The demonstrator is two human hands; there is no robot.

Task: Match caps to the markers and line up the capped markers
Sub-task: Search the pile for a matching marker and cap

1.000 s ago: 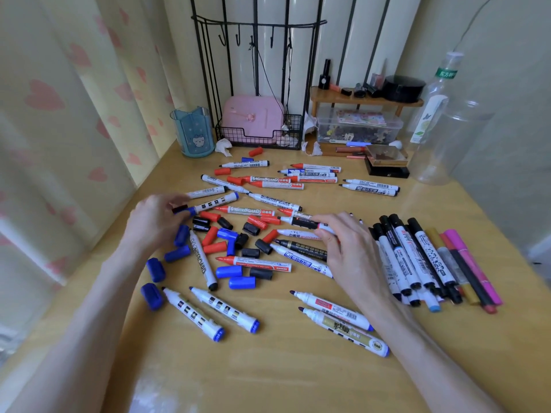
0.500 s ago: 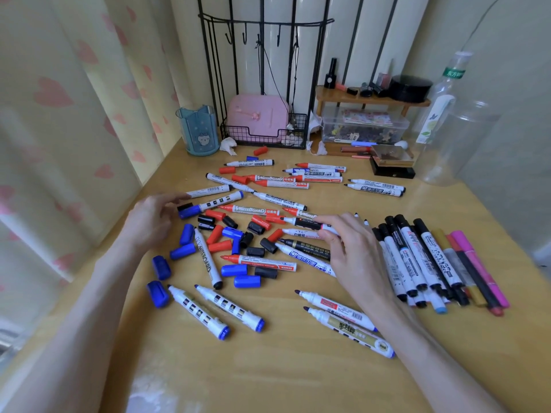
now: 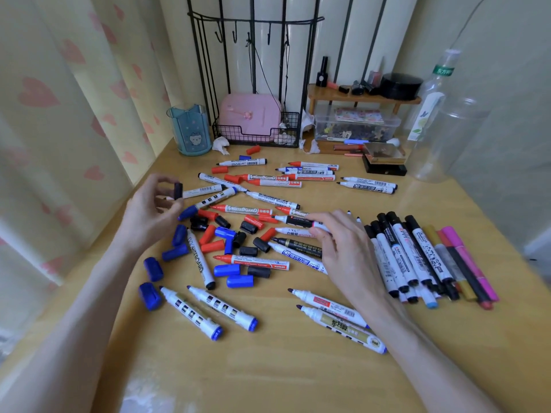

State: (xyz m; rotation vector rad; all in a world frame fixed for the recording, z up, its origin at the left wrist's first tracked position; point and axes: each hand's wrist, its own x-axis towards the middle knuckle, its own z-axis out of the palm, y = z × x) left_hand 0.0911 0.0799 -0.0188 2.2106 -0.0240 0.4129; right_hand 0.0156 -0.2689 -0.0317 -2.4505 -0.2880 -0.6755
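Many uncapped whiteboard markers lie scattered across the wooden table (image 3: 268, 368), mixed with loose red, blue and black caps (image 3: 238, 242). My left hand (image 3: 149, 210) is lifted at the left of the pile and pinches a black cap (image 3: 178, 190) between thumb and fingers. My right hand (image 3: 343, 248) reaches into the pile's right side, its fingertips closed on an uncapped black-banded marker (image 3: 295, 221). A row of capped markers (image 3: 417, 257) lies side by side just right of that hand.
At the back stand a blue pen cup (image 3: 189, 131), a black wire rack with a pink box (image 3: 250, 117), a small wooden shelf (image 3: 363, 98), a clear storage box (image 3: 356, 126) and a clear plastic bottle (image 3: 438, 120). Curtains hang along the left edge.
My left hand has risen off the table with a black cap pinched in its fingers. My right hand stays on the marker in the pile.
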